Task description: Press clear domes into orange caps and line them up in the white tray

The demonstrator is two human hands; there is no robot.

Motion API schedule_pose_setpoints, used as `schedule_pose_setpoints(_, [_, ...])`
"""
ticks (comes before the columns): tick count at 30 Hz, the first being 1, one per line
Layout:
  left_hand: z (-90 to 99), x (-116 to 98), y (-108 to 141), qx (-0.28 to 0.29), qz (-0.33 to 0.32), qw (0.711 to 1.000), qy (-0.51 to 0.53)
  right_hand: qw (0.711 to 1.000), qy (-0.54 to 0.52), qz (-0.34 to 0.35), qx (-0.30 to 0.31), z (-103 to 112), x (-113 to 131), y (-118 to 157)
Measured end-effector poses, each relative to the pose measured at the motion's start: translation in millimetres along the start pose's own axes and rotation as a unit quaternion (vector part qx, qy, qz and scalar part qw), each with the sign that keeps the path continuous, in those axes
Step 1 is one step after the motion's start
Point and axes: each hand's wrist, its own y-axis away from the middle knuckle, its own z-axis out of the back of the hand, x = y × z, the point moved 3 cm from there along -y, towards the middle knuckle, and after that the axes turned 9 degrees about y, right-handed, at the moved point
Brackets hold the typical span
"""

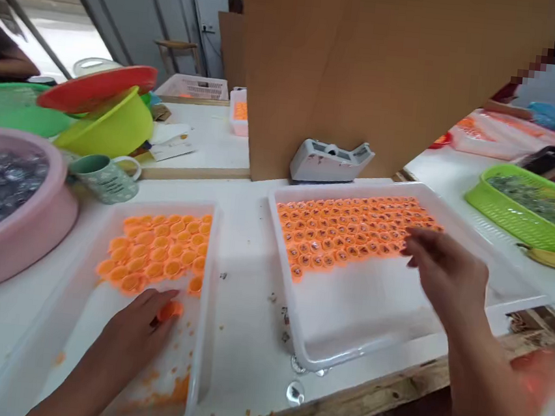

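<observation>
My left hand is closed on a small round orange cup, low over the left white tray. Rows of similar orange cups fill the far part of that tray, and orange crumbs lie at its near end. Over the right white tray, my right hand is slightly blurred, its fingers pinched at the near edge of the packed orange pieces. Dark marks show in the middles of those pieces. Whatever the right fingertips hold is hidden.
A grey tape dispenser stands against a tall cardboard panel. At left are a pink basin of clear pieces and a green mug. A green basket and a banana lie right. People's arms show beyond.
</observation>
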Motion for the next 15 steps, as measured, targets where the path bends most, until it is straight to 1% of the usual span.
schedule_pose_setpoints(1, [0.7, -0.4, 2.5, 0.009, 0.007, 1.000, 0.003, 0.998, -0.045, 0.039, 0.023, -2.4, 32.2, 30.4])
schedule_pose_setpoints(2, [2.1, -1.9, 4.9, 0.008, 0.011, 1.000, 0.010, 0.985, -0.102, 0.117, 0.074, -7.9, 67.3, 63.0])
schedule_pose_setpoints(3, [4.1, -3.8, 7.6, 0.000, 0.013, 1.000, 0.020, 0.958, -0.152, 0.199, 0.138, -16.5, 101.1, 96.1])
schedule_pose_setpoints(4, [6.8, -5.5, 10.7, -0.015, 0.015, 0.999, 0.030, 0.932, -0.172, 0.259, 0.185, -27.1, 129.9, 126.5])
schedule_pose_setpoints(5, [9.7, -6.8, 14.1, -0.027, 0.017, 0.999, 0.039, 0.915, -0.150, 0.296, 0.232, -41.3, 152.1, 152.6])
schedule_pose_setpoints(6, [12.5, -7.4, 17.9, -0.034, 0.021, 0.998, 0.049, 0.923, -0.107, 0.312, 0.199, -54.0, 167.0, 171.1])
schedule_pose_setpoints(7, [15.4, -7.4, 21.9, -0.039, 0.028, 0.997, 0.059, 0.933, -0.048, 0.316, 0.163, -67.4, 175.8, 184.3])
schedule_pose_setpoints(8, [18.2, -6.7, 26.0, -0.044, 0.040, 0.996, 0.069, 0.942, 0.015, 0.308, 0.129, -80.4, 179.3, 193.0])
schedule_pose_setpoints(9, [20.9, -6.0, 30.1, -0.049, 0.052, 0.994, 0.081, 0.947, 0.072, 0.297, 0.097, -91.2, 179.5, 198.3])
schedule_pose_setpoints(10, [23.4, -5.6, 34.3, -0.056, 0.063, 0.992, 0.094, 0.948, 0.120, 0.284, 0.081, -100.0, 177.9, 201.3])
schedule_pose_setpoints(12, [26.9, -5.4, 42.5, -0.068, 0.081, 0.987, 0.124, 0.946, 0.182, 0.256, 0.086, -110.0, 175.3, 202.2])
schedule_pose_setpoints(13, [27.4, -5.5, 46.3, -0.065, 0.093, 0.983, 0.142, 0.945, 0.190, 0.245, 0.102, -111.8, 176.6, 200.6])
schedule_pose_setpoints(15, [26.3, -5.2, 53.2, -0.051, 0.128, 0.975, 0.173, 0.948, 0.166, 0.228, 0.145, -113.7, 186.3, 192.0])
